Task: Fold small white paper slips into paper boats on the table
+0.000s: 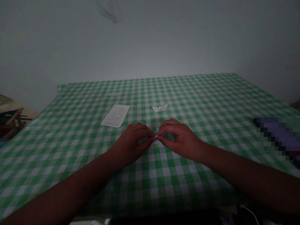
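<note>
Left hand, nearer and left of the paper boat: fingertips pinching a small white piece. Piece, directly nearer than the boat: probably paper, light, creasable, tearable; best held by opposite edges. Right hand, nearer and right: fingertips pinching its other side.

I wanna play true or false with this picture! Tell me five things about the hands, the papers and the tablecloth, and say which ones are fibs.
1. The left hand and the right hand pinch a tiny white thing between their fingertips. True.
2. A white paper boat lies on the tablecloth. True.
3. The tablecloth is plain red. False: it has green and white checks.
4. The printed paper lies to the left of the paper boat. True.
5. The paper boat sits in the right hand. False: it lies beyond both hands, and neither touches it.
</note>
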`<state>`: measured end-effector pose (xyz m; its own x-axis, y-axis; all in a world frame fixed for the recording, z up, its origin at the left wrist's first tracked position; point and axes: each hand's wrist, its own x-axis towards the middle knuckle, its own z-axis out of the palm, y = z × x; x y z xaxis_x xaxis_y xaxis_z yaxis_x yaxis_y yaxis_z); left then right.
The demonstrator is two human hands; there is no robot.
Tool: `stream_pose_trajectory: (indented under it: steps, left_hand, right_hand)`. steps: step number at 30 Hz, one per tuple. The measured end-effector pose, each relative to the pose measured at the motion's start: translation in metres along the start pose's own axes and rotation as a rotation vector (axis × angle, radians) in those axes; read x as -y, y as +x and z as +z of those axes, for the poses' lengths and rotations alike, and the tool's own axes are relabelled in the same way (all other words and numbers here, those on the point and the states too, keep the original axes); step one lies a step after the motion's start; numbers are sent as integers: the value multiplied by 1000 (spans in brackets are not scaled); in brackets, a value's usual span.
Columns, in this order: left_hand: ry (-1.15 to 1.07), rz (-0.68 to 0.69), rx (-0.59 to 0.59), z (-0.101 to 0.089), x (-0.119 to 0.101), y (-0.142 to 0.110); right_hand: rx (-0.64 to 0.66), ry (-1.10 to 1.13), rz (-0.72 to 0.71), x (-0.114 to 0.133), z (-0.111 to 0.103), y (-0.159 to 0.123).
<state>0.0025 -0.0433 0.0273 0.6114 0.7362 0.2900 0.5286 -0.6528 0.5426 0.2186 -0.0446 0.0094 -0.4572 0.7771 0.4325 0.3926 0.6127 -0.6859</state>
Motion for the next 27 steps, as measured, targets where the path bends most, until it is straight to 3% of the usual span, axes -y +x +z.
stream_pose_trajectory:
  steps: [11, 27]
  left_hand:
    - [-66, -58, -64, -4, 0, 1]
    - [-317, -268, -159, -7, 9, 1]
  right_hand:
    - [-6, 146, 121, -2, -3, 1]
    - [-26, 304, 219, -5, -4, 1]
